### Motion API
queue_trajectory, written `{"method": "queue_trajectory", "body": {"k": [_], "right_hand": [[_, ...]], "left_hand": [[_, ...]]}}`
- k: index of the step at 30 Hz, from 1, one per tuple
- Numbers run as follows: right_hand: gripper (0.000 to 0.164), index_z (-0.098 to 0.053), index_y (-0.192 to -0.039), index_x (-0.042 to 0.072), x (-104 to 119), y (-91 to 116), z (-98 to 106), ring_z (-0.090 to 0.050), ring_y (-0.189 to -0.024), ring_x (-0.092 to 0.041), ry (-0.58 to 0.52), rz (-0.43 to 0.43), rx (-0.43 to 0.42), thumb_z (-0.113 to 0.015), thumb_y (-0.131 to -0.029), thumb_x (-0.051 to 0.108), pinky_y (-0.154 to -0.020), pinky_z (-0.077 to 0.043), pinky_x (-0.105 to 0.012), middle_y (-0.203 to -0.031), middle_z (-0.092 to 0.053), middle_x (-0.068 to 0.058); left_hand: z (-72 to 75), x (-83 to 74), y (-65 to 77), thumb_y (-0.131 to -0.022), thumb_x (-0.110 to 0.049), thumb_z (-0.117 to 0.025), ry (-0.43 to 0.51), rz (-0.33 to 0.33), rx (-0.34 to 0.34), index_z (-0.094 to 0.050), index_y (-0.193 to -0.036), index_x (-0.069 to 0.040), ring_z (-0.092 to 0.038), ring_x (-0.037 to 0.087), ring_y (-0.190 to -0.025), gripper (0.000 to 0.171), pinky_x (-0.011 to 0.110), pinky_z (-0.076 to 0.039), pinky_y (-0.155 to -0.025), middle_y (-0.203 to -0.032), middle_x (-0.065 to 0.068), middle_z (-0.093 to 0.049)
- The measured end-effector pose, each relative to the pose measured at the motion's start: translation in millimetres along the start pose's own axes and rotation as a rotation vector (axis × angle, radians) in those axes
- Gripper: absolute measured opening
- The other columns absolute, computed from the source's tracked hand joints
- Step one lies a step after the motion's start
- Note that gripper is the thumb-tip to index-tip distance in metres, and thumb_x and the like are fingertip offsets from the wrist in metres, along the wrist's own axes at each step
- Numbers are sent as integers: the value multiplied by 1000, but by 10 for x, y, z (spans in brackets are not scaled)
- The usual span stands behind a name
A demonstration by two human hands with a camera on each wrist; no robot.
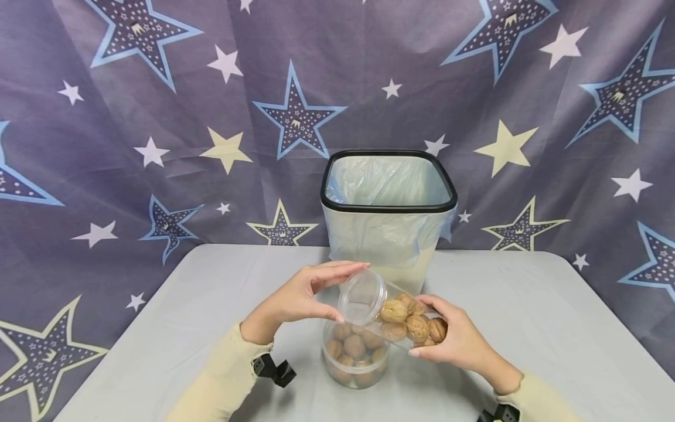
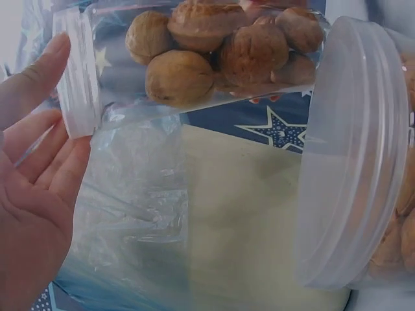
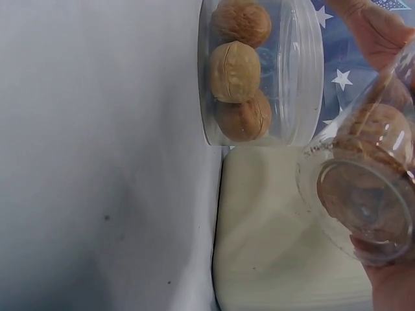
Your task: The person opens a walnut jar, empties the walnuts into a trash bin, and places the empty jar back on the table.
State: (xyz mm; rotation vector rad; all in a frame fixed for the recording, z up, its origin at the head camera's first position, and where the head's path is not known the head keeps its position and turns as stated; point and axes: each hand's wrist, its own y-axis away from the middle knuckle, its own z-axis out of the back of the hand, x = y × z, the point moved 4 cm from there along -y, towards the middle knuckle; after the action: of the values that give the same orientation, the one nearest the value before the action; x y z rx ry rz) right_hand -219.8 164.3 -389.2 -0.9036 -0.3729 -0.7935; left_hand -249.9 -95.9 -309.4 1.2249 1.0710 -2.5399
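Observation:
A clear plastic jar of walnuts (image 1: pixel 416 319) is held tilted in the air, its lidded end up and to the left. My right hand (image 1: pixel 461 340) grips its base end, fingers above and thumb below. My left hand (image 1: pixel 303 296) is at the other end, with thumb and fingers around the translucent lid (image 1: pixel 362 297); in the left wrist view, the thumb (image 2: pixel 48 68) overlaps the lid's edge. Below the tilted jar, a second clear jar (image 1: pixel 354 378) with several walnuts inside stands upright on the table, a translucent lid (image 2: pixel 343 155) on top.
Behind the jars stands a pale bin (image 1: pixel 387 234) with a black rim and a plastic bag (image 2: pixel 136 194) lining it. The light grey table (image 1: pixel 527 305) runs back to a star-patterned curtain (image 1: pixel 369 70). Each wrist wears a small black camera.

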Motion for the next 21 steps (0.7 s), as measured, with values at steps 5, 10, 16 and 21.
{"method": "queue_trajectory", "body": {"k": [5,10,16,21], "right_hand": [[73,-59,-116,9,4,9,-5,-58,-88,-5,14,-10,-15,-91,-52,25,-77,-48,-24,-103,-66,2],[74,-59,-116,10,1,14,-9,-59,-89,-5,21,-8,-24,-91,-52,25,-78,-48,-23,-103,-66,3],[75,-59,-117,10,2,11,-3,-59,-90,-5,42,-8,-30,-91,-52,26,-78,-48,-24,-104,-65,3],[76,-58,-117,9,27,-1,9,-59,-91,-6,66,-13,-41,-92,-51,27,-79,-49,-27,-104,-65,4]], "left_hand": [[-17,-6,-9,-70,-2,-80,22,-22,-42,-40,-133,16,-44,17,-128,77,39,-38,-104,-135,33,-42],[-30,-18,-10,-65,9,-80,-24,-10,-73,-41,-133,15,-47,15,-125,79,36,-40,-103,-133,32,-45],[-45,-28,-18,-63,8,-81,-50,30,-89,-43,-134,11,-48,15,-124,81,31,-40,-103,-135,26,-47],[-53,-10,-15,-63,7,-81,-58,68,-122,-44,-134,11,-49,14,-122,80,30,-40,-102,-134,26,-48]]}}
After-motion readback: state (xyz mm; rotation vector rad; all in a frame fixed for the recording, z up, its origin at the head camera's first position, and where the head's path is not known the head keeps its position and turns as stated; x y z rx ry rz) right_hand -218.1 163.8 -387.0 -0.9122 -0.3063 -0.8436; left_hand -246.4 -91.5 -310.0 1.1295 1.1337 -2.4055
